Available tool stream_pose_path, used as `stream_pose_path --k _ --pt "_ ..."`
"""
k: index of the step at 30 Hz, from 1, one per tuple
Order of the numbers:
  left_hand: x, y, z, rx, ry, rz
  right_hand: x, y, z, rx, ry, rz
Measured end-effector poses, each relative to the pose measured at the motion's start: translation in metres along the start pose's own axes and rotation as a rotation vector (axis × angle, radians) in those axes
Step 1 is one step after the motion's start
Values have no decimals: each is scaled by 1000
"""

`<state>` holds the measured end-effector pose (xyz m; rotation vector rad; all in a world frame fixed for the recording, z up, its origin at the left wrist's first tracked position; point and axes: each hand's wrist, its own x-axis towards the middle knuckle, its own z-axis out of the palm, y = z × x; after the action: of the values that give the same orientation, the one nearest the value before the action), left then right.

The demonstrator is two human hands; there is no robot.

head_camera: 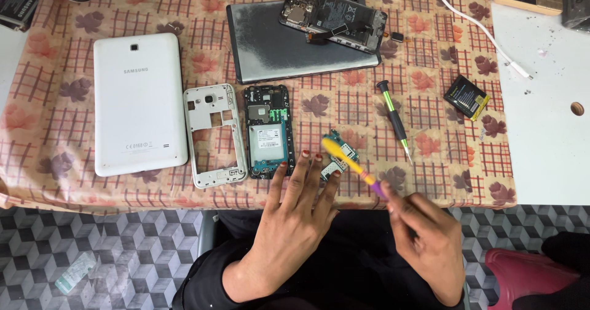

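My left hand [294, 214] lies flat with fingers spread at the table's front edge. Its fingertips touch a small green circuit board [342, 153] and the bottom of an opened phone body [268, 131]. My right hand [427, 245] grips a yellow and purple brush-like tool [350, 162], whose yellow head hovers over the circuit board. A silver phone mid-frame [214, 135] lies left of the phone body.
A white tablet [139, 104] lies face down at left. A dark tablet [289, 45] carries another opened phone [332, 16]. Also on the cloth: a green-handled screwdriver [395, 120], a small black battery [467, 97], a white cable [485, 30].
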<state>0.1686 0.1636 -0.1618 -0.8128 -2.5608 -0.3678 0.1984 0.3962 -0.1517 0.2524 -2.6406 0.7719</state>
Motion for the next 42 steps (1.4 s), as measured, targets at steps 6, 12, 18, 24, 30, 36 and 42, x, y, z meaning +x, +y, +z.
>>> stream_pose_path --k 6,12,18,24,30,36,42 --pt "1 8 1 189 -69 62 -6 6 -1 1 80 -22" --pt "2 10 2 191 -81 45 -8 9 3 -32 123 32" --pt "5 10 6 160 -73 34 -10 8 3 30 85 -87" --pt "6 12 6 206 -60 51 -6 8 4 -63 101 -85" --pt "7 13 6 199 -36 44 -4 9 1 -49 89 -73" --pt "7 13 7 200 -18 48 -2 10 0 -20 67 -87" --pt "8 11 5 164 -29 48 -1 13 1 24 54 -66"
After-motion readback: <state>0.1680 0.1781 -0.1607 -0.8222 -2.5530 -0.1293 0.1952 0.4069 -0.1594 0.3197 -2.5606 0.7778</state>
